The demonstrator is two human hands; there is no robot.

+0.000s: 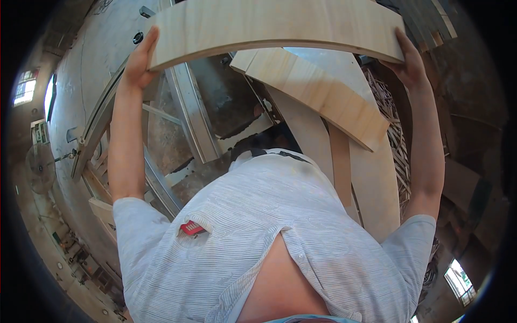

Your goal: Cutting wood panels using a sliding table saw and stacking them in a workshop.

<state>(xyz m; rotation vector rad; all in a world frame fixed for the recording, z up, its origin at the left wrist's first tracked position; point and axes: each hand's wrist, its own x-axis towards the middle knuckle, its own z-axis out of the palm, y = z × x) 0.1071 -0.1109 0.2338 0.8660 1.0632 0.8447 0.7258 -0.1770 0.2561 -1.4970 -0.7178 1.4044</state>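
A long pale plywood board (274, 21) spans the top of the view, held up between both hands. My left hand (141, 59) grips its left end, thumb along the near side. My right hand (405, 62) grips the right end, with its fingers partly hidden under the board. Below it, a shorter pale board (318, 97) lies at a slant over larger light panels (377, 183). A narrow brown strip (339, 172) lies beneath that board.
Metal rails (191, 124) run downward left of centre. A stand fan (42, 161) stands at the far left. A heap of thin wood offcuts (385, 97) lies to the right of the panels, with more dark boards (458, 183) beyond.
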